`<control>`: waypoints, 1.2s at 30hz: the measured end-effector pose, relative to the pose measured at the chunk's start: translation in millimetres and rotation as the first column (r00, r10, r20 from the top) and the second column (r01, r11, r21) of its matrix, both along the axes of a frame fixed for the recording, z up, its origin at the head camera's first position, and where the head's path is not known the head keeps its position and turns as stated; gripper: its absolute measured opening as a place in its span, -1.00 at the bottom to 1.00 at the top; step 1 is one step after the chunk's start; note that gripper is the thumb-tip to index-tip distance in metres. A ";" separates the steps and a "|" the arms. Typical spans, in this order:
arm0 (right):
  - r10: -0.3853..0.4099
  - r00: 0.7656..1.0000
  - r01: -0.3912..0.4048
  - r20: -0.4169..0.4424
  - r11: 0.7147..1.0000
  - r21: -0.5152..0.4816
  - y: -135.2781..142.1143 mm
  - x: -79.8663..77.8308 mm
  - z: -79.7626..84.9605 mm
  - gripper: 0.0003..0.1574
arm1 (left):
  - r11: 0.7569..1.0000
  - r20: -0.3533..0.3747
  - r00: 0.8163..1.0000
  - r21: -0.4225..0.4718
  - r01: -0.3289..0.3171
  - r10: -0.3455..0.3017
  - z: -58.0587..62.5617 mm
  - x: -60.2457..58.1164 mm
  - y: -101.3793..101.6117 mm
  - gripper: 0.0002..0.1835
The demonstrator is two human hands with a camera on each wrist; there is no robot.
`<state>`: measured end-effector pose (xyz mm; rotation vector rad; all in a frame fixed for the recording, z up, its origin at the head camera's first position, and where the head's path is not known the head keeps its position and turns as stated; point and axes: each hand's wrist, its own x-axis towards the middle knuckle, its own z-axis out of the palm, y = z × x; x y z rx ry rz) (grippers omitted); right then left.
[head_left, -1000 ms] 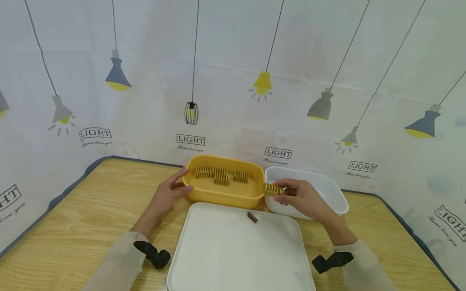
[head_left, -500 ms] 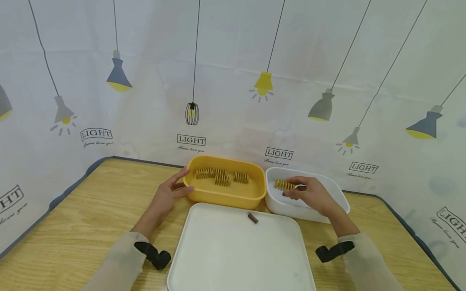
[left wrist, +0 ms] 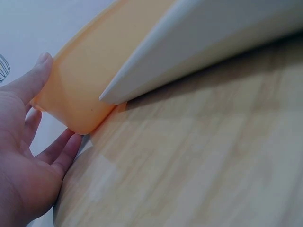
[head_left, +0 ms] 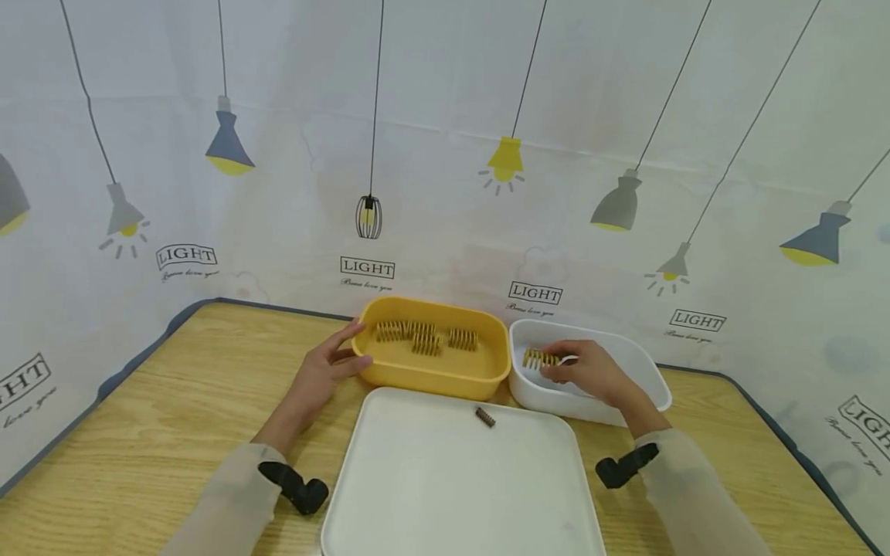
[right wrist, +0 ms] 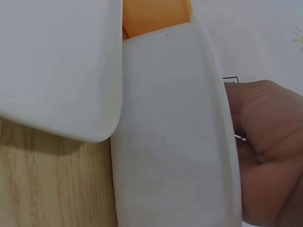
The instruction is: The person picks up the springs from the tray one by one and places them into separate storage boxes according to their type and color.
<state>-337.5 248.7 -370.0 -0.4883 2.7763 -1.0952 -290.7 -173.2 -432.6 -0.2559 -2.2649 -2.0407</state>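
Observation:
My left hand (head_left: pixel 321 376) rests against the left end of the yellow bin (head_left: pixel 434 383), its fingers fairly straight; the left wrist view shows the thumb (left wrist: pixel 35 78) against the bin's side. Several gold coil springs (head_left: pixel 426 341) lie inside that bin. Over the white bin (head_left: pixel 556 400) to its right, my right hand (head_left: pixel 591 371) reaches in and pinches a gold spring (head_left: pixel 535 357) between thumb and fingers. The right wrist view has the bin wall hiding the fingertips and the spring. A small brown spring (head_left: pixel 485 417) lies near the back edge of the white tray (head_left: pixel 459 483).
The two bins stand side by side at the back of the wooden table (head_left: pixel 167 401), with the tray in front of them. A cloth backdrop (head_left: pixel 445 247) printed with lamps hangs close behind and around the table.
My right hand has carried the gold spring from the edge between the bins rightward and down into the white bin. My left hand has stayed on the yellow bin.

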 end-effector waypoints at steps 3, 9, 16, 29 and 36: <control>-0.006 1.000 0.006 0.002 0.999 0.035 -3.5 -4.9 -3.0 -0.46 | 1.000 -0.004 1.000 0.011 0.003 -0.003 -0.1 0.7 0.0 -0.27; -0.018 0.999 0.016 0.036 0.997 0.070 -6.2 -12.0 -8.7 -0.50 | 1.000 -0.001 1.000 0.021 0.008 -0.008 0.1 0.8 0.6 -0.27; -0.005 1.000 0.002 0.026 0.994 0.105 -7.9 -18.0 -13.1 -0.56 | 1.000 0.000 1.000 0.020 0.005 -0.005 0.0 0.8 0.3 -0.28; -0.042 0.999 0.041 0.009 0.998 0.039 -1.0 -18.2 -5.1 -0.45 | 0.999 -0.008 1.000 0.038 0.012 -0.012 0.4 1.4 1.2 -0.28; -0.017 1.000 0.017 -0.001 1.000 -0.013 -12.7 -17.3 14.0 -0.42 | 0.999 -0.003 1.000 0.032 0.002 -0.001 0.7 1.5 0.6 -0.30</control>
